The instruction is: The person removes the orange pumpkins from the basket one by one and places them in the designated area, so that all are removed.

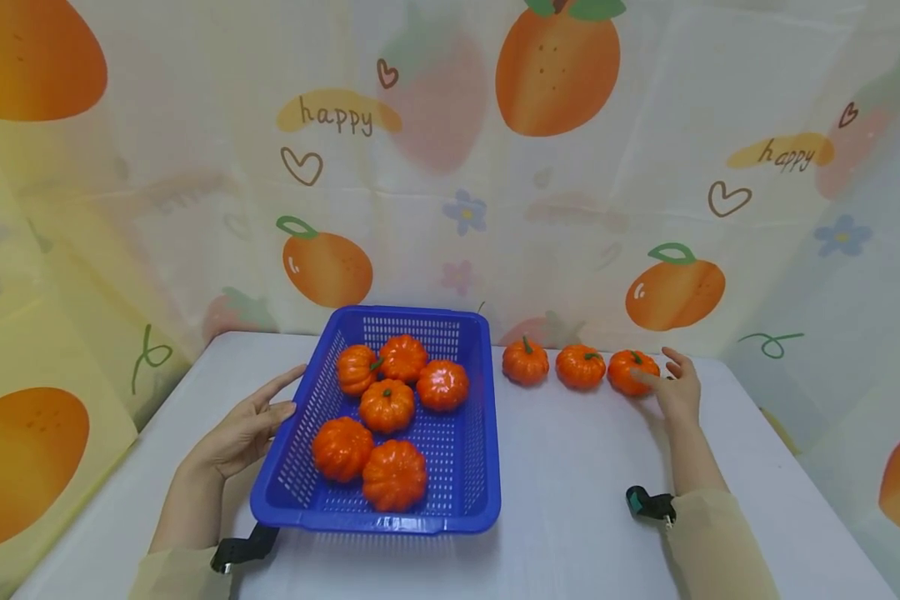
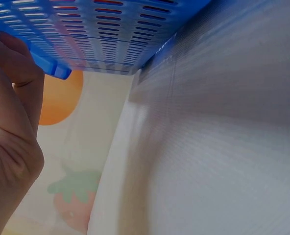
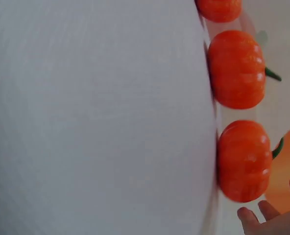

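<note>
A blue plastic basket stands on the table with several small orange pumpkins in it. At its left side is my left hand, fingers extended along the outer wall and thumb touching near the rim. That wall and its slots show close up beside the left fingers in the left wrist view. Three more pumpkins stand in a row right of the basket. Over the rightmost pumpkin reaches my right hand, thumb and fingers spread. Its fingertips are right beside that pumpkin in the right wrist view.
Left of the rightmost pumpkin stand a middle pumpkin and another pumpkin nearest the basket. The white table ends at a fruit-printed curtain behind the row. Black straps circle both wrists.
</note>
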The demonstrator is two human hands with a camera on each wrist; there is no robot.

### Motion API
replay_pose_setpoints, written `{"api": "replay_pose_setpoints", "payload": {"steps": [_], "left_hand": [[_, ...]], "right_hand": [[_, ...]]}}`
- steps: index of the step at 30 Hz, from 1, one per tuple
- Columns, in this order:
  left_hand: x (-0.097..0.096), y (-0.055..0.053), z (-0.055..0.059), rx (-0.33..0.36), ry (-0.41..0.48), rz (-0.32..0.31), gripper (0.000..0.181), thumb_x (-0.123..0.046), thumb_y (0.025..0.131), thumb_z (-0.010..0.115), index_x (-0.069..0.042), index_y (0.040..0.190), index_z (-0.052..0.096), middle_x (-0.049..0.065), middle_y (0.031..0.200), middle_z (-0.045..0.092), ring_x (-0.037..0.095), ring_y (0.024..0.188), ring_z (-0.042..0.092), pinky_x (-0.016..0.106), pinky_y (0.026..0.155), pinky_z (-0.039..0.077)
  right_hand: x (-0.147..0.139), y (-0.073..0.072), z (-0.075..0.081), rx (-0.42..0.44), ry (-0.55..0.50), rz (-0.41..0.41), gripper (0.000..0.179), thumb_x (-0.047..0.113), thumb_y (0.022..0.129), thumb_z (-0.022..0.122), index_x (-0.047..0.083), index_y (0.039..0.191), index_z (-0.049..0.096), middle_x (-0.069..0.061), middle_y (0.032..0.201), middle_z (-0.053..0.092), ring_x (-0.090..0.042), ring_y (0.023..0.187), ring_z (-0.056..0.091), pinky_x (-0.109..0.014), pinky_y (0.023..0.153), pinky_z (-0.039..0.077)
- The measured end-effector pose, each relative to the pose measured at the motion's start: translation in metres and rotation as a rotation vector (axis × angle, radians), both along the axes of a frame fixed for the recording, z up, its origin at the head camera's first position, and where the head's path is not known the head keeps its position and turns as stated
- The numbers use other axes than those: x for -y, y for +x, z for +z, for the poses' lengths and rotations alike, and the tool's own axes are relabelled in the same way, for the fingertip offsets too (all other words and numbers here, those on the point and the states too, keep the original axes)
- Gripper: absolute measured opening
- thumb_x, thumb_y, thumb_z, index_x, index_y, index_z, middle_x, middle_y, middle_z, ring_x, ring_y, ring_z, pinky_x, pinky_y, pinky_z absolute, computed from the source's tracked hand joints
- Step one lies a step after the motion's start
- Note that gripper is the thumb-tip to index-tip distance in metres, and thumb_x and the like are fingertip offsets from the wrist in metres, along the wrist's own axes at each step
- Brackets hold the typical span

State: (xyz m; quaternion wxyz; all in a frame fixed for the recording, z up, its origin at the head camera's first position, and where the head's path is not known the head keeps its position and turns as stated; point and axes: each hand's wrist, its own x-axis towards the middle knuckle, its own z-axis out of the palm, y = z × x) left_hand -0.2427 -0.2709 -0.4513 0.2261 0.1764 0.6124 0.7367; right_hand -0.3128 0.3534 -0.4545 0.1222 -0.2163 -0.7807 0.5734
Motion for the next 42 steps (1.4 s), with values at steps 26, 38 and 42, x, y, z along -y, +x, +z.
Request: {"api": "replay_pose_setpoints", "payload": {"steps": [26,38,42], "left_hand": [[0.000,-0.001,-0.001,0.007,-0.002,0.001,0.061,-0.012,0.107,0.034,-0.023,0.160,0.006,-0.003,0.111,0.075,0.011,0.085,0.075,0.029,0.076,0.062],[0.001,-0.001,-0.002,-0.001,0.002,0.002,0.060,-0.012,0.107,0.035,-0.024,0.160,0.008,-0.002,0.111,0.075,0.011,0.085,0.075,0.029,0.076,0.062],[0.001,-0.001,-0.002,0.000,0.005,0.006,0.060,-0.012,0.107,0.035,-0.024,0.160,0.008,-0.002,0.110,0.076,0.011,0.084,0.075,0.029,0.076,0.062]], "right_hand": [[0.096,0.019,0.061,-0.149,0.071,0.465,0.072,0.020,0.087,0.076,0.012,0.148,0.039,-0.015,0.156,0.040,-0.034,0.145,0.037,-0.052,0.119,0.037],[0.160,0.043,0.066,-0.193,0.128,0.782,0.069,0.024,0.082,0.080,0.019,0.142,0.047,-0.011,0.149,0.048,-0.039,0.140,0.045,-0.056,0.110,0.046],[0.178,0.051,0.069,-0.214,0.115,0.872,0.070,0.024,0.081,0.081,0.020,0.142,0.048,-0.014,0.150,0.046,-0.038,0.140,0.046,-0.056,0.111,0.044]]}}
